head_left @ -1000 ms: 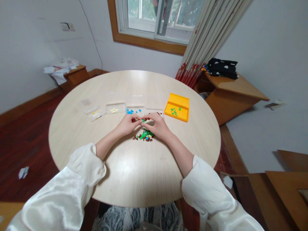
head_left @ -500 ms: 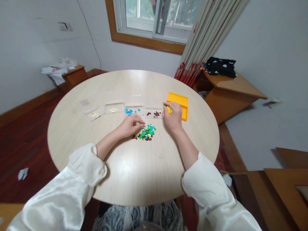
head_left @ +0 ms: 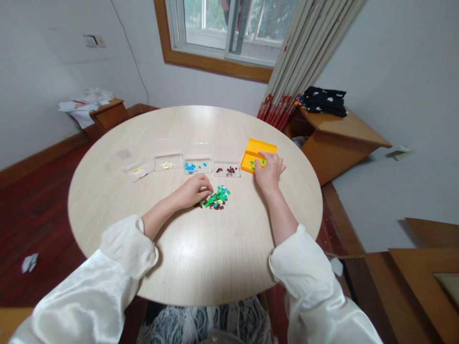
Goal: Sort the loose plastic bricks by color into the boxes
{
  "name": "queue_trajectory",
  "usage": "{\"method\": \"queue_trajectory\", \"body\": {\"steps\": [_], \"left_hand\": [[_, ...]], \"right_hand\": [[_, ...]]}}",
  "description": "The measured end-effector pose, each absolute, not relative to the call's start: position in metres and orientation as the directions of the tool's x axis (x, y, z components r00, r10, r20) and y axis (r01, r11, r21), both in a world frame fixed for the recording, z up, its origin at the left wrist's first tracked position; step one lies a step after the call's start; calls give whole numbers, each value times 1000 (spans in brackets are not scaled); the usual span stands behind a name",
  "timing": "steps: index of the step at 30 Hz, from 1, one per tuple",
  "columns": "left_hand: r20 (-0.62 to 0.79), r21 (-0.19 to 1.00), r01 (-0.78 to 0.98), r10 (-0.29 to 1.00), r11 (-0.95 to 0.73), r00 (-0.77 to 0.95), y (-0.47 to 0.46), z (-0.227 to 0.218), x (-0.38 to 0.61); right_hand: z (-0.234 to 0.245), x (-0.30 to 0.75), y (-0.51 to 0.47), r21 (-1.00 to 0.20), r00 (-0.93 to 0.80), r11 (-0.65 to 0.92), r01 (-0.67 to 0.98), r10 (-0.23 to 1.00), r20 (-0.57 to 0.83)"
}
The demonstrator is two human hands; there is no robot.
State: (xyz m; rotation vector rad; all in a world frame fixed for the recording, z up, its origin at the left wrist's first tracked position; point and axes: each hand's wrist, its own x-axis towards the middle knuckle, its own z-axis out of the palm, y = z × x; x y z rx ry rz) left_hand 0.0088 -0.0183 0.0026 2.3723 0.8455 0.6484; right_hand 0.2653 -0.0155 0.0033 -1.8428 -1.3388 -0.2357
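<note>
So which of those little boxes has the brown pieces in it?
The clear box immediately left of the yellow box: its pieces are brown, while no other box shows that colour.

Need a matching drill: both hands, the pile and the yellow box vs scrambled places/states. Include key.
1. Left hand
2. Right hand
3. Pile
4. Yellow box

A. Multicoloured
B. At the yellow box
C. Opened out
D. At the pile's left edge

Pairs: 1-D, 2-B, 3-A, 4-C
</note>
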Motion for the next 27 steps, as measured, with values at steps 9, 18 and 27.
{"method": "queue_trajectory", "body": {"steps": [9, 18, 27], "left_hand": [[274, 725, 454, 822, -517, 499, -20, 6, 11], [345, 852, 297, 889, -432, 301, -18, 8, 12], [315, 902, 192, 893, -388, 322, -19, 6, 14]], "right_hand": [[15, 229, -28, -505, 181, 216, 836, 760, 624], [10, 185, -44, -504, -229, 514, 695, 821, 522], [11, 182, -45, -531, -244, 498, 686, 845, 477]]}}
